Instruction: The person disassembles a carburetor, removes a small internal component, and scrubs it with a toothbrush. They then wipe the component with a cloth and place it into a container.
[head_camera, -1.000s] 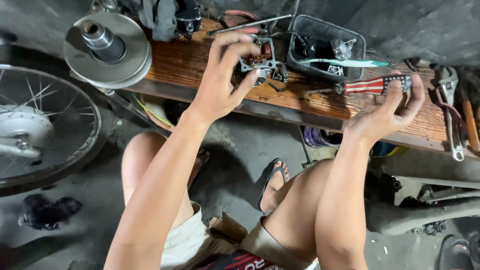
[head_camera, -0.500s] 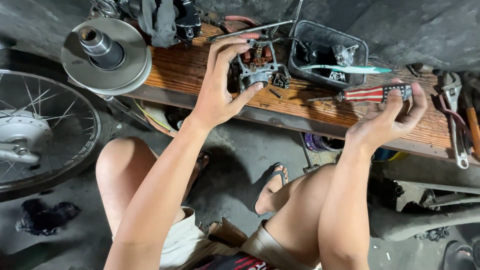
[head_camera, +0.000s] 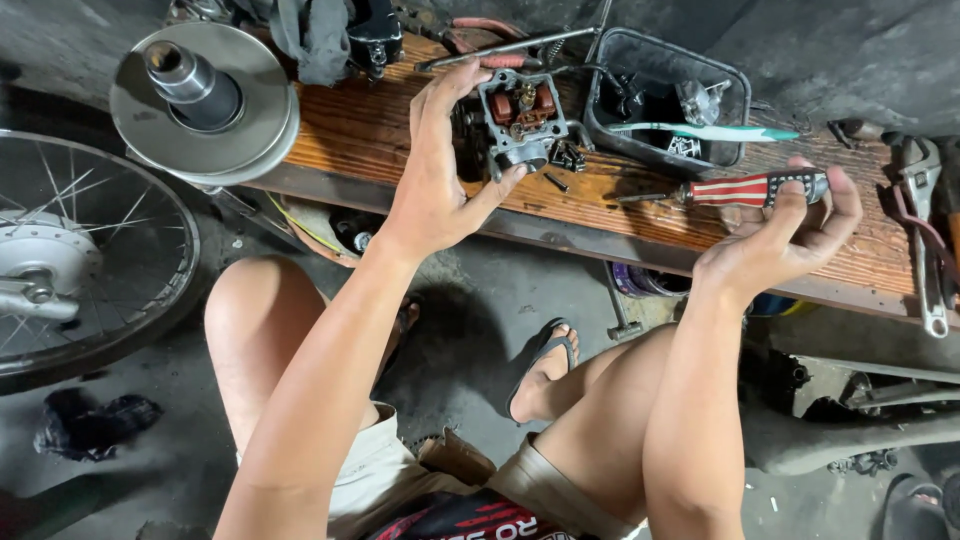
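The left hand is wrapped around a small metal carburetor body, thumb under its lower edge and fingers curled over the far side, so the part sits held at the fingertips with its open face turned up toward the camera; brass and reddish fittings show inside that face. The part is held just above the wooden bench, near its middle, with a few small dark screws lying loose on the wood right beside it. The right hand is closed on a screwdriver with a red-and-white striped handle: the fingers curl over the dark end of the handle while the shaft points left along the bench toward the carburetor body, its tip well short of it. Behind the two hands, a dark plastic tray stands on the bench holding small metal parts, and a toothbrush with a pale green handle lies across its rim. At the bench's left end sits a round metal pulley with a central hub, and a dark rag is draped beside it. Wrenches lie at the right end. A spoked wheel rests on the floor at left, and the person's bare knees and a sandalled foot show below the bench.
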